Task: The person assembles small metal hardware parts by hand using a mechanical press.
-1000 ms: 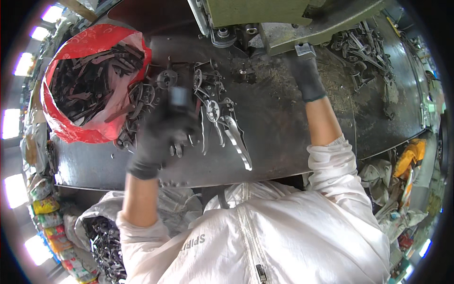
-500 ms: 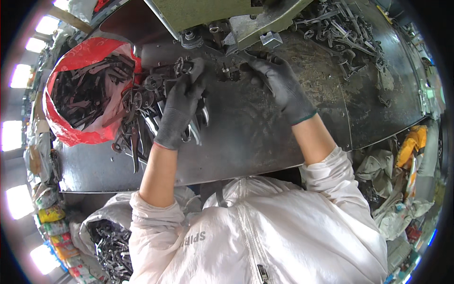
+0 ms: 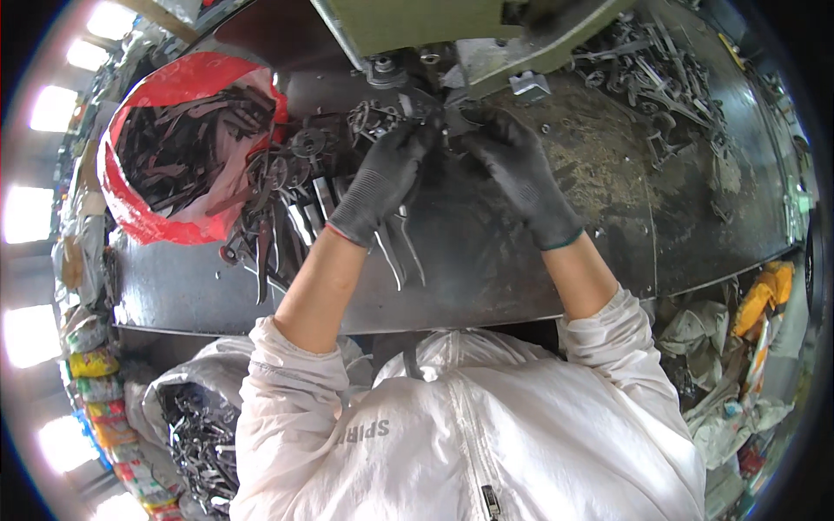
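Observation:
Both my hands wear dark knit gloves and meet at the back of a dark steel bench (image 3: 521, 260), just under a green machine (image 3: 434, 26). My left hand (image 3: 382, 178) and my right hand (image 3: 512, 161) pinch a small dark metal part (image 3: 441, 122) between their fingertips. A heap of dark metal plier-like pieces (image 3: 287, 191) lies on the bench left of my left hand, some under my wrist.
A red bag (image 3: 165, 95) full of dark metal pieces sits at the bench's left end. More metal parts (image 3: 651, 69) are piled at the back right. A sack of shiny metal pieces (image 3: 200, 434) stands by my left side on the floor. Rags and a yellow cloth (image 3: 764, 295) lie right.
My left hand has risen from the heap of pieces to the machine. My right hand came in from the far right, and both now meet on the small part.

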{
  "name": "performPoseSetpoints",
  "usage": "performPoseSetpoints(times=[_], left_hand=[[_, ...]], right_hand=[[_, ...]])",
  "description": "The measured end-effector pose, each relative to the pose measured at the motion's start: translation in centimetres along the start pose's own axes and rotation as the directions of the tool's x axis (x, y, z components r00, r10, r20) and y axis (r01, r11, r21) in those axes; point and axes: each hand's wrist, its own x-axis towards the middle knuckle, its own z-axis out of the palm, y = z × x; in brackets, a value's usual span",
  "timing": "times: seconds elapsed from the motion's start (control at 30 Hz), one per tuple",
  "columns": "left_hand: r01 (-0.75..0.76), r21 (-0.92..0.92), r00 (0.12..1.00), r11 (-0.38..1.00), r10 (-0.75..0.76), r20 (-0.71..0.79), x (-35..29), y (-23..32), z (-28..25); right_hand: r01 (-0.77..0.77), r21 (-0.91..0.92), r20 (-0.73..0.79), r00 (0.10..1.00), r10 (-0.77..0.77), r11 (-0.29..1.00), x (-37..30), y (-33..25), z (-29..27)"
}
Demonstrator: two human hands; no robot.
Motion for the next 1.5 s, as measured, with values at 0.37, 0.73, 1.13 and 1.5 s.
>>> performPoseSetpoints(times=[0.37, 0.73, 1.13, 1.5], left_hand=[[0.209, 0.502, 0.945, 0.839, -0.306, 0.118, 1.4, -1.6, -1.8], [0.395, 0.550, 0.822, 0.736, -0.016, -0.569, 0.1, -15.5, -29.2], [0.189, 0.174, 0.892, 0.966, -0.095, -0.442, 1.8, -27.7, -37.8], [-0.192, 0.271, 0.968, 0.943, 0.228, -0.108, -6.1, -1.7, -15.3]], right_hand=[[-0.197, 0.082, 0.071, 0.979, 0.192, 0.977, 1.6, 3.5, 0.3], [-0.166, 0.188, 0.115, 0.983, 0.146, 0.968, 1.0, 2.5, 1.1], [-0.222, 0.121, 0.045, 0.975, 0.218, 0.967, -1.2, -0.3, 2.1], [-0.209, 0.208, -0.026, 0.975, 0.219, 0.956, -1.4, 2.5, 1.2]])
